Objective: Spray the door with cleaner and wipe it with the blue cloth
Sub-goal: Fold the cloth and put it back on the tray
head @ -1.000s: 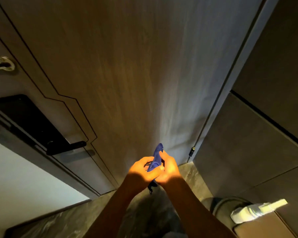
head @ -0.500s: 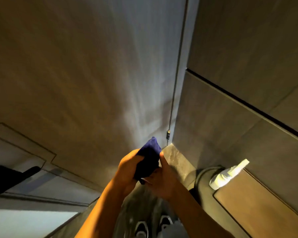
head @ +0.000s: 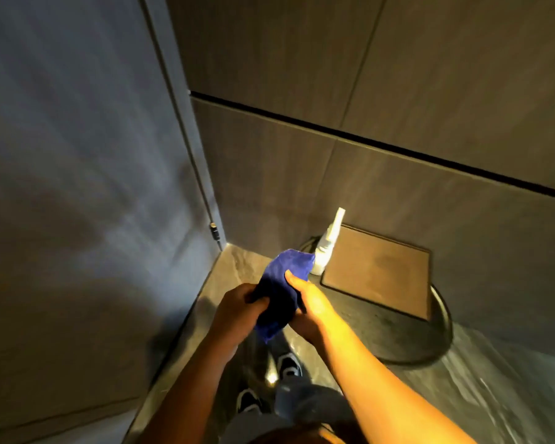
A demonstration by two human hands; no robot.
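Closest in, past the person's dark trousers and two shoes (head: 289, 363) on the glossy floor (head: 481, 398), both hands are gathered at waist height around the blue cloth (head: 281, 291). The left hand (head: 236, 310) has its fingers curled over the lower, bunched part, and the right hand (head: 305, 304) closes on the other side with the thumb laid up along the fabric, so each hand is gripping cloth and nothing else. The cloth looks soft, limp and light: its top flops free above the knuckles and a corner hangs below them. It should fold or wad without effort, and I'd guess a flat pad under the palm would wipe better than this loose bunch, which could trail a corner. Just beyond the cloth's upper edge stands the white spray bottle (head: 326, 248), upright and tapering to its nozzle, beside a brown mat (head: 378, 277) that lies over a dark round base (head: 436, 341) against the wall. The bottle seems a light plastic thing, probably smooth; the narrower neck under the nozzle is the natural place to grip, and one hand must first let go of the cloth. To the left rises the door (head: 77, 155), its hinge (head: 213, 230) low on the edge, with the panelled wall (head: 398, 91) behind; no wet patch is plain on the door in this dim light.
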